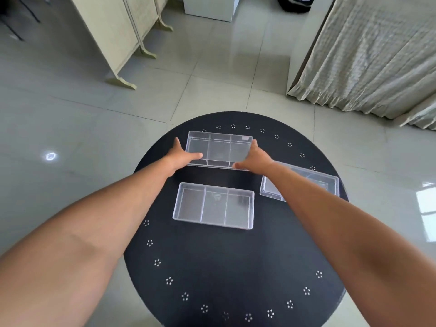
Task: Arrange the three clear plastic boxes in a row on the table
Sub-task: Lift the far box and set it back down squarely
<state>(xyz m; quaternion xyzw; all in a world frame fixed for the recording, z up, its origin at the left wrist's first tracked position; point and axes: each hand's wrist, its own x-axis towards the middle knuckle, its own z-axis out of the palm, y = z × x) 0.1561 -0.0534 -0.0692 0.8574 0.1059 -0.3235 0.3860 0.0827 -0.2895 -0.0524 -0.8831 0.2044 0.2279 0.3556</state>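
Note:
Three clear plastic boxes with inner dividers lie on a round black table. The far box sits near the table's back edge. My left hand grips its left end and my right hand grips its right end, thumbs along the near side. The middle box rests flat in front of it, untouched. The right box lies angled near the table's right edge, partly hidden under my right forearm.
The table's rim carries small white flower marks. A cream folding screen stands on the tiled floor at the back left. A curtain hangs at the back right, and a white cabinet stands at the far middle.

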